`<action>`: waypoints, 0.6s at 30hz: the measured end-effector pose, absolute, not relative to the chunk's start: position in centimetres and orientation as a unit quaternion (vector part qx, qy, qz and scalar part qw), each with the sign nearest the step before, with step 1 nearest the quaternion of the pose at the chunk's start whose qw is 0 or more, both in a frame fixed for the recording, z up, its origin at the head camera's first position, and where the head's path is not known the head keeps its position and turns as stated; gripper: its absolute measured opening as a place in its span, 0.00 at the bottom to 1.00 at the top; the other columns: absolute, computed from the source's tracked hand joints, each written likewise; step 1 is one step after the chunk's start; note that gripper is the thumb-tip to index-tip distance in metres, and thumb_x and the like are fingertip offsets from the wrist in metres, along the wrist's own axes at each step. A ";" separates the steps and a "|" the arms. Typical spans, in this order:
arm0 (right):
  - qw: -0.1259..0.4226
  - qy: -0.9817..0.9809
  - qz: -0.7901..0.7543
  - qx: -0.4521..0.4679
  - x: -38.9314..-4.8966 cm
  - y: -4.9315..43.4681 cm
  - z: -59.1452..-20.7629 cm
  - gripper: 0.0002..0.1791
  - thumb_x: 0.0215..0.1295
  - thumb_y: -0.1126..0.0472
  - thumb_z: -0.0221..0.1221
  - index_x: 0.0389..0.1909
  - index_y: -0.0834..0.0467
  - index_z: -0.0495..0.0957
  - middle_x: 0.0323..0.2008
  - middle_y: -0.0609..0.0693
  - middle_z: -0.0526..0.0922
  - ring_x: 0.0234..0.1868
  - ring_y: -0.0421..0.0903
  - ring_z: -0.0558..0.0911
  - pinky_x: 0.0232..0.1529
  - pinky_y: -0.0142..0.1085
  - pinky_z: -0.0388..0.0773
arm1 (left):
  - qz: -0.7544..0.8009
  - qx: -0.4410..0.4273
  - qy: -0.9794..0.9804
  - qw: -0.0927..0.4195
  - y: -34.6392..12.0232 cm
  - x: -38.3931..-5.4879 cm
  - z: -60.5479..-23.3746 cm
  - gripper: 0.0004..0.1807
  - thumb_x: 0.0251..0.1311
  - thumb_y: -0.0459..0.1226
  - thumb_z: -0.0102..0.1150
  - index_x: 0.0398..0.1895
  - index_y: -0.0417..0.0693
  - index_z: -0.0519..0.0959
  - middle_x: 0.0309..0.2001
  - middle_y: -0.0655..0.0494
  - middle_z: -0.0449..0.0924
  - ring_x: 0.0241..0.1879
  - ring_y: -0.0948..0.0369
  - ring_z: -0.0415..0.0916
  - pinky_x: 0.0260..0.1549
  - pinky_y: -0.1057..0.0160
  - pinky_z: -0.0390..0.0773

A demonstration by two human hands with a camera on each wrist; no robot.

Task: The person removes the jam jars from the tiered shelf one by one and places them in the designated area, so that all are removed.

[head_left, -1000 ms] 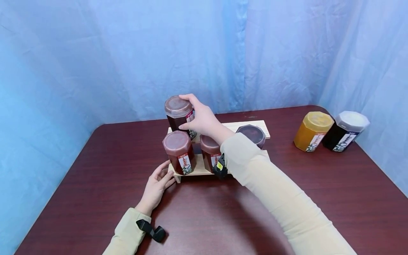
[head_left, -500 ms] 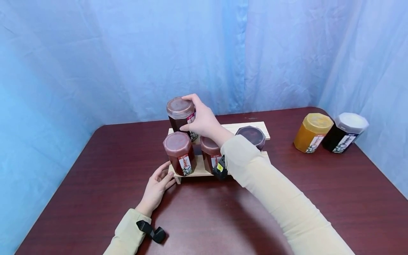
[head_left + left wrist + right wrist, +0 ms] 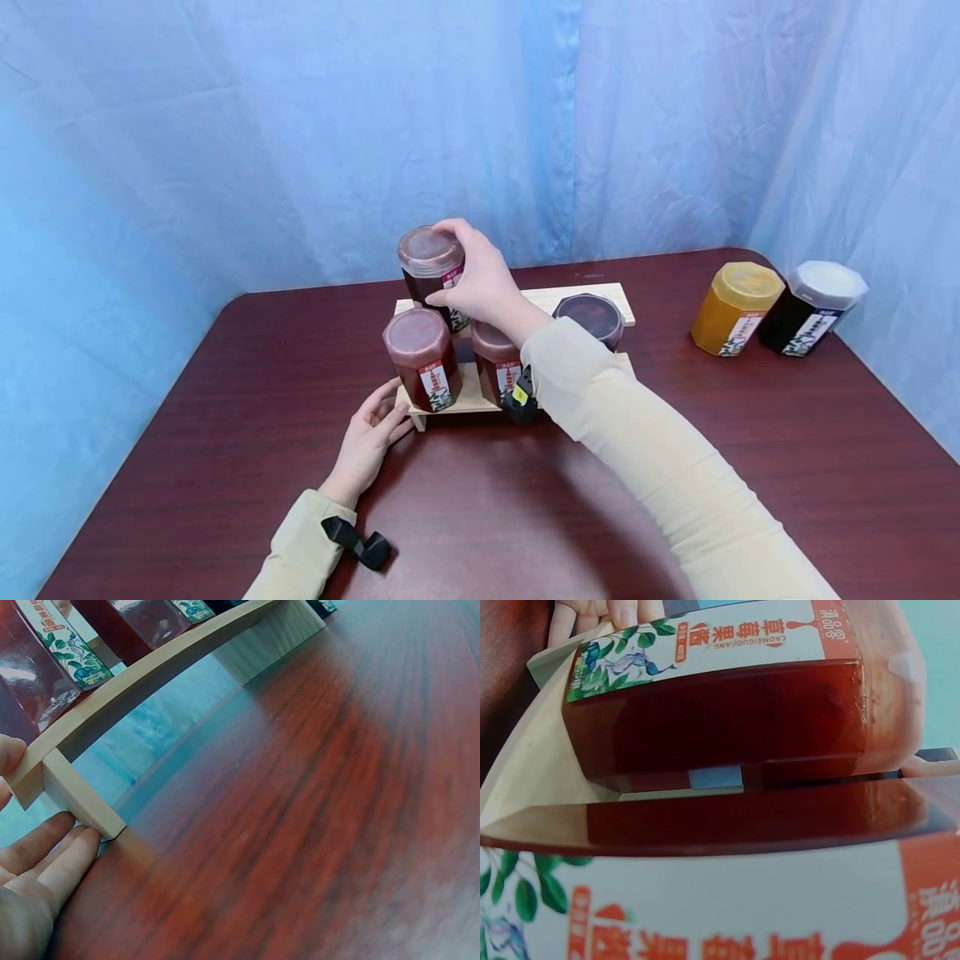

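Observation:
My right hand [image 3: 483, 279] holds a dark jam jar [image 3: 427, 287] by its right side, thumb in front and fingers at the lid. The jar is upright at the left end of the rear, upper shelf, its base partly hidden. My left hand [image 3: 367, 446] grips the left end of the wooden rack [image 3: 468, 396]; in the left wrist view, fingertips [image 3: 79, 840] touch the rack's leg [image 3: 82, 795]. On the front shelf stand a red jam jar [image 3: 423, 362] at left, another red jar [image 3: 492, 362] partly behind my right forearm, and a dark-lidded jar [image 3: 590, 315] at right.
On the table [image 3: 225, 417] at the right stand a yellow jar [image 3: 735, 308] and a black jar with a white lid [image 3: 810, 308], side by side. Blue curtains [image 3: 300, 150] hang behind the table and along its sides.
My right hand has shifted the dark jar slightly to the right along the rear shelf. The left hand stays at the rack's end.

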State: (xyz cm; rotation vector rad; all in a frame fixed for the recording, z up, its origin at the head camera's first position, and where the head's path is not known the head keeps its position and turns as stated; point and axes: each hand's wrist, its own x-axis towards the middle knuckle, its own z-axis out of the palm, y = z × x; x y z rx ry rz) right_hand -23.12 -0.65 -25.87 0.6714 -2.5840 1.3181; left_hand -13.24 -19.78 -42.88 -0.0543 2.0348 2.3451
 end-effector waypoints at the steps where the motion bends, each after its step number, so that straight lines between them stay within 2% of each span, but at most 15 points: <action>1: 0.087 -0.866 0.439 0.224 -23.1 -0.6 -25.8 0.45 0.40 0.64 0.75 0.62 0.52 0.64 0.58 0.53 0.72 0.59 0.49 0.71 0.58 0.42 0.70 | 0.755 -0.017 0.655 0.018 -19.8 -13.3 -42.9 0.26 0.67 0.27 0.47 0.68 0.39 0.60 0.46 0.53 0.74 0.44 0.67 0.78 0.45 0.65 0.79; 11: 0.137 -0.853 0.462 0.199 -22.7 -0.5 -26.0 0.45 0.40 0.64 0.75 0.62 0.48 0.66 0.56 0.53 0.71 0.57 0.49 0.72 0.58 0.41 0.70 | 0.758 -0.018 0.652 0.021 -19.7 -13.3 -42.9 0.26 0.67 0.27 0.47 0.68 0.39 0.60 0.46 0.54 0.74 0.44 0.67 0.78 0.45 0.65 0.79; 18: 0.191 -0.818 0.505 0.198 -22.5 -0.1 -26.1 0.44 0.40 0.64 0.75 0.62 0.50 0.66 0.57 0.53 0.69 0.59 0.48 0.71 0.58 0.40 0.71 | 0.756 -0.016 0.654 0.022 -19.7 -13.5 -42.9 0.26 0.66 0.28 0.48 0.68 0.39 0.60 0.46 0.53 0.74 0.44 0.67 0.78 0.45 0.64 0.78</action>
